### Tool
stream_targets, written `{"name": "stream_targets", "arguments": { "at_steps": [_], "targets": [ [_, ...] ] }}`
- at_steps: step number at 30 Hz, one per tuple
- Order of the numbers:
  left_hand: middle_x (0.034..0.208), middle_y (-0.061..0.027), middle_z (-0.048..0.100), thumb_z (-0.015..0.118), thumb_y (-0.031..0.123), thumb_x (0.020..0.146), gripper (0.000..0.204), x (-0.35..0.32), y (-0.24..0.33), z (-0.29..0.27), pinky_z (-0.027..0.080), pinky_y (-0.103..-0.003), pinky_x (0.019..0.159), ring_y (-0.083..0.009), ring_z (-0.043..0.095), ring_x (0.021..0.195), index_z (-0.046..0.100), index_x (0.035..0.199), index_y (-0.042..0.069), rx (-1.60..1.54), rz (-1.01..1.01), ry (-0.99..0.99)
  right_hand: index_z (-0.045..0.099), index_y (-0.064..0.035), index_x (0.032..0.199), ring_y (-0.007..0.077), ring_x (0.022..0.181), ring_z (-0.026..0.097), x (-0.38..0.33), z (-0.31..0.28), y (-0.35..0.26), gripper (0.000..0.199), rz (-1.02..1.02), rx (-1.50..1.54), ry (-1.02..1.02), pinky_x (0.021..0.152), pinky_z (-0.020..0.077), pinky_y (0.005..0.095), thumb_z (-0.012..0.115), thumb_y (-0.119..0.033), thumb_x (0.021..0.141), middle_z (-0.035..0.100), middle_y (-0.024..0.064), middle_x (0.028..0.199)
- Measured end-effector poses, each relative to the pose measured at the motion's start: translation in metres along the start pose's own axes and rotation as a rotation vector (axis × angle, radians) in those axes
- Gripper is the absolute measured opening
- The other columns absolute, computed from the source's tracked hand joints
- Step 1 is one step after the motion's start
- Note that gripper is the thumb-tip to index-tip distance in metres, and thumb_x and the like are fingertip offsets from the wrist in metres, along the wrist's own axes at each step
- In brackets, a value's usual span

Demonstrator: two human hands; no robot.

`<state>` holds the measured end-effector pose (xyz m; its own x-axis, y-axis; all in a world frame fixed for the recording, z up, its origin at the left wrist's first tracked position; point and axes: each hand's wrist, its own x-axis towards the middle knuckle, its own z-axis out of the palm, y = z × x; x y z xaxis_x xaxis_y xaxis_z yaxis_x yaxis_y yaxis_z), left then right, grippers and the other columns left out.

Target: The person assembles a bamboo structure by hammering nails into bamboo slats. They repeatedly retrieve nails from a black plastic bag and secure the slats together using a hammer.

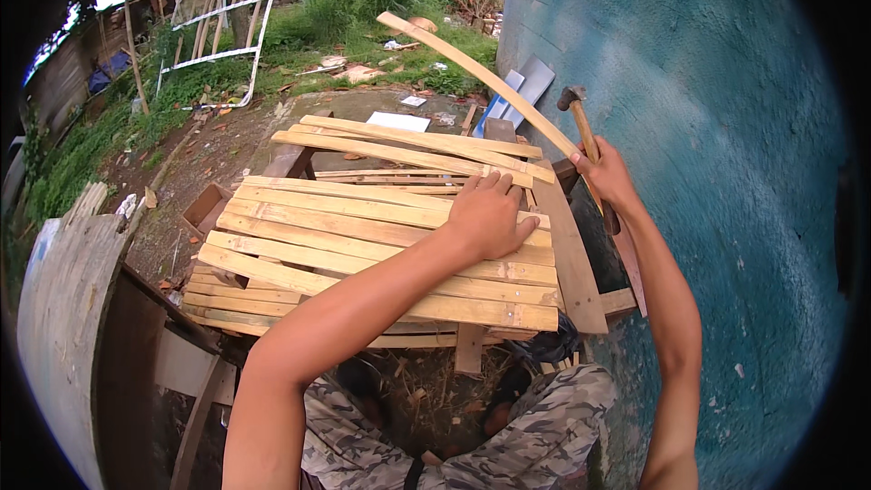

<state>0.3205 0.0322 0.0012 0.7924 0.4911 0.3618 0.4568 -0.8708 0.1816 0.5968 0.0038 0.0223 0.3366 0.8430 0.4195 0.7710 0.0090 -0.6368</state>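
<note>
Outdoors, beside teal wall (726, 127). Slatted wood panel (363, 254) on supports; left hand (490, 216) flat, fingers spread, pressing slats. Right hand (603, 177) clenched on raised hammer (581, 122). Nailing step; next calls for aimed downstroke.

Pale raw wooden slats (363, 245); wood-handled, metal-headed hammer (581, 122).

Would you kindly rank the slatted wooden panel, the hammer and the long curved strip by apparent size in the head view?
1. slatted wooden panel, clearly largest.
2. long curved strip, long but thin.
3. hammer, smallest, partly hidden by the right hand.
</note>
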Motion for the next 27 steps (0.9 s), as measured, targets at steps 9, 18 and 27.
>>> {"name": "stream_targets", "arguments": {
  "at_steps": [9, 18, 27],
  "targets": [
    [0.142, -0.0211, 0.055, 0.069, 0.04, 0.092, 0.051, -0.156, -0.027, -0.061, 0.031, -0.053, 0.117, -0.0393, 0.045, 0.139, 0.064, 0.125, 0.002, 0.102, -0.202, 0.317, 0.063, 0.0, 0.111, 0.0369, 0.092, 0.066, 0.009, 0.067, -0.061, 0.032, -0.208, -0.127, -0.197, 0.083, 0.0496, 0.0447, 0.073, -0.022, 0.089, 0.069, 0.021, 0.097],
    [0.154, -0.0195, 0.044, 0.065, 0.038, 0.098, 0.059, -0.29, -0.128, -0.088, 0.023, -0.054, 0.119, -0.0341, 0.037, 0.146, 0.05, 0.143, 0.003, -0.042, -0.811, 0.96, 0.064, -0.0013, 0.111, 0.0345, 0.098, 0.064, 0.004, 0.073, -0.065, 0.03, -0.232, -0.125, -0.291, 0.086, 0.0484, 0.0436, 0.071, -0.023, 0.091, 0.067, 0.0205, 0.102],
    [0.158, -0.0156, 0.038, 0.03, 0.078, 0.097, 0.093, -0.324, -0.205, -0.04, 0.024, -0.048, 0.118, -0.0285, 0.039, 0.144, 0.036, 0.155, 0.005, -1.462, -0.968, 1.279, 0.055, -0.0053, 0.113, 0.0221, 0.099, 0.065, -0.114, 0.061, -0.014, 0.021, -0.027, 0.439, 0.251, 0.084, 0.0517, 0.0352, 0.063, -0.019, 0.1, 0.066, 0.0098, 0.105]
  ]
}}
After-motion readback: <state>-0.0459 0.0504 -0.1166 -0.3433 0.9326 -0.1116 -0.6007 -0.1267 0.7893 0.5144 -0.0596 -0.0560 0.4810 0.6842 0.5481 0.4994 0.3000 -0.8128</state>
